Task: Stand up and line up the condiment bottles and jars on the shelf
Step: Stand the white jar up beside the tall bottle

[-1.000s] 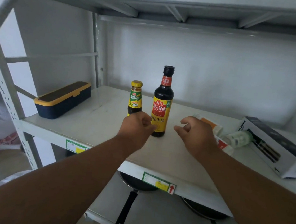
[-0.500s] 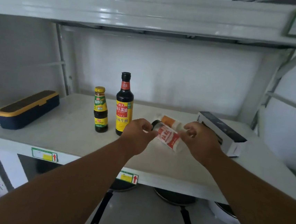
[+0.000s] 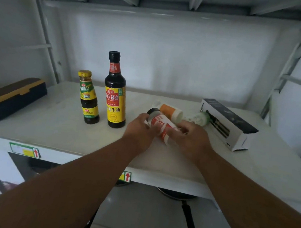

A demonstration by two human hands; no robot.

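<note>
Near shelf front edge, centre: left hand and right hand clamped on tilted red-labelled, black-capped clear jar. Risk: swing toward tall dark soy-sauce bottle may topple it.

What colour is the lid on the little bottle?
Yellow: the small bottle's lid, seen in the head view.

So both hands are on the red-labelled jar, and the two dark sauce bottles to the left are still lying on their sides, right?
Not quite. The head view shows both sauce bottles, the small yellow-capped bottle and the tall soy sauce bottle, standing upright. The left hand and right hand do hold the red-labelled jar.
</note>
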